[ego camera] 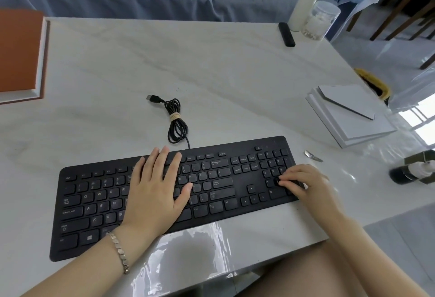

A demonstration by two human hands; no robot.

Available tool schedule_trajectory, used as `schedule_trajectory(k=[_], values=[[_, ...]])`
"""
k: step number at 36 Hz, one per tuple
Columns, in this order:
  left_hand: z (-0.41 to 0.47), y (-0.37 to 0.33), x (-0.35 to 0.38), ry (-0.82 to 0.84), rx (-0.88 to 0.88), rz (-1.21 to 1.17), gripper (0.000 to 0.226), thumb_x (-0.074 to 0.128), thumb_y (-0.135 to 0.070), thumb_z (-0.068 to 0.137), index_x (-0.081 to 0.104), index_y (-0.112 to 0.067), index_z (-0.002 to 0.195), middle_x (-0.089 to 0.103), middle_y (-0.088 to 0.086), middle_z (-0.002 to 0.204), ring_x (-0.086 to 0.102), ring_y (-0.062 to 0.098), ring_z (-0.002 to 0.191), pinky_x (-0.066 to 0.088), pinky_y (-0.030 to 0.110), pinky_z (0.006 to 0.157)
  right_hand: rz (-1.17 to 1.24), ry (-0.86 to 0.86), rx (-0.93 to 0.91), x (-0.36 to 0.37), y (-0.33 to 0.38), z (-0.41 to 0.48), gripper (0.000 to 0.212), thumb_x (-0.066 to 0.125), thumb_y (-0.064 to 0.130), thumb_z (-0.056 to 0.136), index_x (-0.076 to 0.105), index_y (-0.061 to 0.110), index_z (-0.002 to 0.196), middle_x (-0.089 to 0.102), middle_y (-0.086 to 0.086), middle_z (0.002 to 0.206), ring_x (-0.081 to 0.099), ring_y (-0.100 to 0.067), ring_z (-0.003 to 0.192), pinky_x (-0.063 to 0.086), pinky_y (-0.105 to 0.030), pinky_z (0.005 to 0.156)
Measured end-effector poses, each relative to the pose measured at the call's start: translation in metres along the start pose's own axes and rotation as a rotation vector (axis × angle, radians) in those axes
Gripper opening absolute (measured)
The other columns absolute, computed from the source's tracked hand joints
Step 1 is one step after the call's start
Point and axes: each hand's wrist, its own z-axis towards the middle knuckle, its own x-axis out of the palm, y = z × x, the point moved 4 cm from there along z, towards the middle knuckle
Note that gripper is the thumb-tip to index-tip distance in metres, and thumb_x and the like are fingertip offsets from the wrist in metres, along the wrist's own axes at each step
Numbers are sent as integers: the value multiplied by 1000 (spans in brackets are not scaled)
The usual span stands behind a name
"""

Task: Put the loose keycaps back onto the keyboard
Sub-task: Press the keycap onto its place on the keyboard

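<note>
Two hands on the keyboard [240,180]: left hand [155,188] flat across the middle keys, grip apart; right hand [303,183] curled over a keycap [276,181] in the number pad, grip pinching or merely pressing, cannot tell. Visible rows look filled, no loose caps on the bench [211,73] beyond; judged nearly done, this seating press left.

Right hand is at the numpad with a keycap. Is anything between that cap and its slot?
Nothing visible is. The right hand curls its fingertips onto the keycap, which sits down on the numpad of the keyboard beside the 1 key. The fingers hide the slot itself. The left hand lies flat over the letter keys, clear of it.
</note>
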Motion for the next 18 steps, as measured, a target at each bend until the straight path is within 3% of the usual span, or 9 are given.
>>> schedule_trajectory(k=[3,7,13,18], values=[[0,0,1,-5,5,2,62,32,-47,88,56,-5,127,51,23,134,45,38,127,21,47,107,-34,12,-17,0,0,-1,13,77,5,71,76,12,82,61,11,84,51,-2,86,34,0,81],[0,0,2,-5,9,8,62,33,-46,87,55,-5,127,50,23,134,44,38,127,21,47,107,-63,46,-32,0,-1,0,14,77,7,71,76,12,84,59,12,85,53,-4,83,34,-1,82],[1,0,2,27,-2,-1,72,12,-53,95,54,-5,128,50,22,135,42,36,128,20,46,108,-138,67,-125,-1,1,4,17,79,1,67,76,10,81,61,9,81,50,-5,81,35,0,78],[0,0,2,-2,8,8,62,31,-47,89,56,-5,127,50,23,135,44,37,128,21,46,107,-201,81,-178,-1,8,6,16,80,-2,63,75,6,75,66,-1,74,48,-6,78,31,5,77]])
